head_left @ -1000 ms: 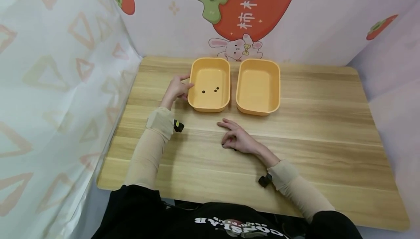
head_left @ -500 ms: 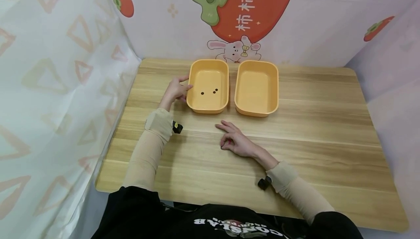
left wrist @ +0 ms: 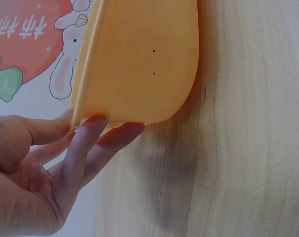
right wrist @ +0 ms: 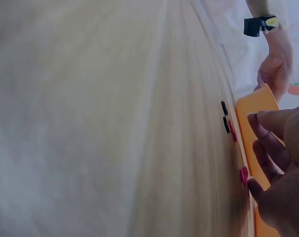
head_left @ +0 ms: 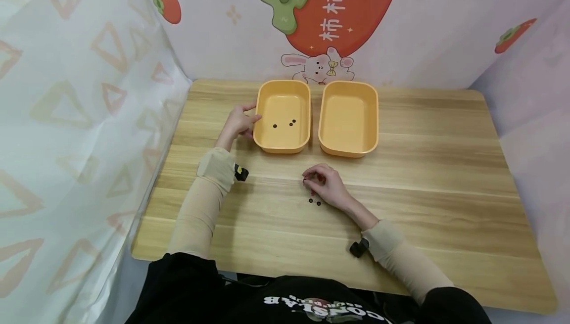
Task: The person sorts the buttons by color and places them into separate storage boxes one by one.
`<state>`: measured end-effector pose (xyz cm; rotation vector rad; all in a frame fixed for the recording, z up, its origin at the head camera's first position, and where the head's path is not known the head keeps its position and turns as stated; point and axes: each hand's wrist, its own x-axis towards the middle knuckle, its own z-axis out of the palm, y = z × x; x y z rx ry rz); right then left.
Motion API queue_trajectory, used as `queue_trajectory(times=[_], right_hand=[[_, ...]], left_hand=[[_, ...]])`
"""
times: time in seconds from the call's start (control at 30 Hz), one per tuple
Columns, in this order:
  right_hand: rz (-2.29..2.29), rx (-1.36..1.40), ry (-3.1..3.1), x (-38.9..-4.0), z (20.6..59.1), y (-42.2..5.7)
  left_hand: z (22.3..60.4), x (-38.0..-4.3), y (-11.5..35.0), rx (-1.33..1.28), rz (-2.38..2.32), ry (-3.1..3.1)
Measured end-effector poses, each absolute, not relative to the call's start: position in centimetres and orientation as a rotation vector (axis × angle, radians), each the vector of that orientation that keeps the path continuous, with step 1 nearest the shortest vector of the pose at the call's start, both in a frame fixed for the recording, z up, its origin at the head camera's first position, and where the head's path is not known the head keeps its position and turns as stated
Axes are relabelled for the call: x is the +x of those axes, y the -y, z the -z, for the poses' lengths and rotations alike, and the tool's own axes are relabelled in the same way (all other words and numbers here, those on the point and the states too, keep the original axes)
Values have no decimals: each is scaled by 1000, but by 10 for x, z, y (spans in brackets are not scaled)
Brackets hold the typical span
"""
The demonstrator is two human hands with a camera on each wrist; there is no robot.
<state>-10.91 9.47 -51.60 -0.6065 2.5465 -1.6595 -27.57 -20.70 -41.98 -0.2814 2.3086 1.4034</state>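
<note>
My left hand (head_left: pixel 239 122) grips the near-left wall of the left yellow bin (head_left: pixel 307 138), thumb over the rim and fingers against the outside in the left wrist view. A few black buttons (head_left: pixel 274 126) lie on that bin's floor. In front of the bins, my right hand (head_left: pixel 329 185) is over the table, thumb and index finger pinching a small dark button (right wrist: pixel 253 116) that is mostly covered by the fingertips. Below this hand, two black buttons (head_left: pixel 310 200) rest on the table. Red buttons (right wrist: pixel 232 131) lie beside them, partly hidden by the hand in the head view.
To the right of the first bin stands a matching yellow bin (head_left: pixel 349 152), with a narrow gap between them. Both are near the back edge of the wooden table (head_left: pixel 445 190). A printed cloth (head_left: pixel 427 32) hangs behind, and another cloth (head_left: pixel 89 141) closes the left side.
The right hand has moved slightly forward toward the bins with its fingertips pinched, uncovering two black buttons on the table. My left hand keeps its hold on the left bin.
</note>
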Motion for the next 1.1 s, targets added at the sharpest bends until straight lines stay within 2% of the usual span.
queue_trajectory(times=[0.33,1.1], right_hand=[[1854,-527,-2479,-119,516,-104],[1907,-391,-2455,-129,493,-103]], left_hand=[[418,-278,208,-286,-1388,-2304],[424,-277,209,-265,-1416,-2303]])
